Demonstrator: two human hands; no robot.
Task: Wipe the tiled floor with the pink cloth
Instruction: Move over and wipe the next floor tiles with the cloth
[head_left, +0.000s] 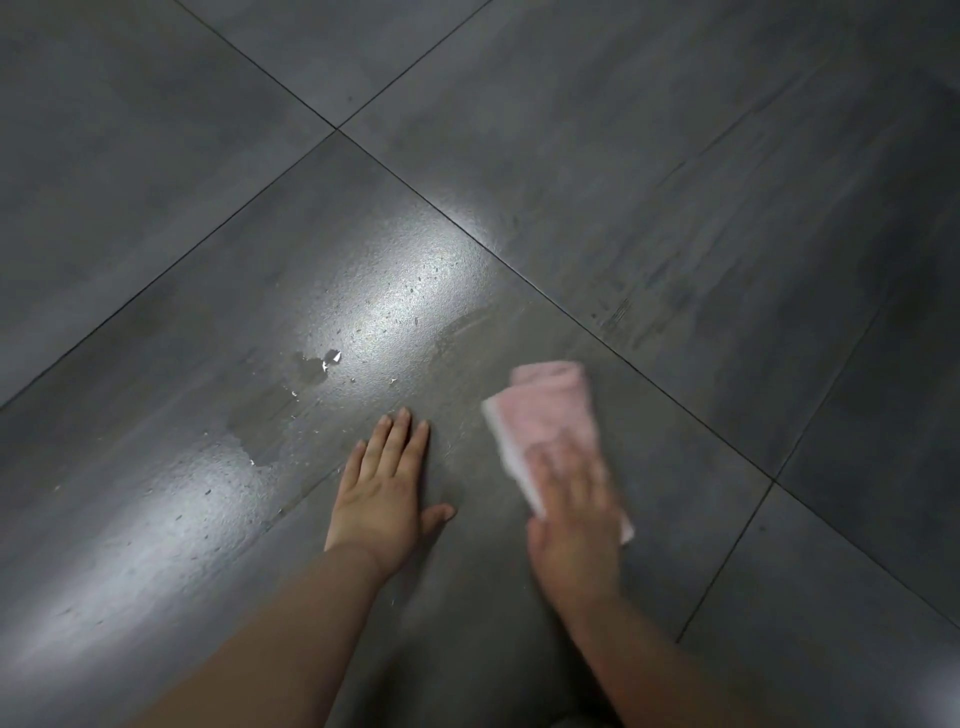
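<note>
Nearest the camera, two bare forearms reach in from the bottom edge, at about 6 and 7 o'clock. The left hand (387, 486) lies palm down on the floor (675, 208), fingers straight and close together, thumb splayed toward 3 o'clock; it holds nothing and simply rests flat on the tile.

Just beside it, at 3 o'clock from the left hand, the right hand (574, 512) presses flat on the near end of the cloth (545, 410). This hand is blurred, so the exact finger positions are hard to read, but the palm and fingers lie spread over the fabric rather than curled around it. The cloth is pink with a paler edge, folded into a thick pad, and lies on the same large grey tile as both hands, its far end sticking out past the fingertips toward 12 o'clock. No label or writing shows on it.

Beyond the left fingertips, toward 11 o'clock, a patch of water (311, 369) with scattered droplets glints on the tile, and a broad wet sheen runs from 8 o'clock up toward 1 o'clock. A fainter smeared streak lies at 11 o'clock from the cloth.

Farther off, dark grout lines (337, 129) cross at 12 o'clock, dividing the floor into large grey tiles. No brand marks or text appear anywhere.
</note>
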